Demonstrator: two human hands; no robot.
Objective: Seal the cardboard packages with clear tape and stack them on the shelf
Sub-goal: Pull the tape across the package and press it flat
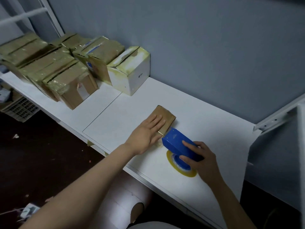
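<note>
My left hand (149, 129) lies flat and open on a small cardboard package (165, 116) mid-shelf (115, 116), while my right hand (200, 160) grips the blue tape dispenser (179, 144) at its near end. The package looks light, stiff, liable to slide; I'd hold its edges.

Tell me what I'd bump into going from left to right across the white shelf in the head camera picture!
Taped brown packages → white box → left hand pressing flat on the small cardboard package → blue tape dispenser held in the right hand.
</note>
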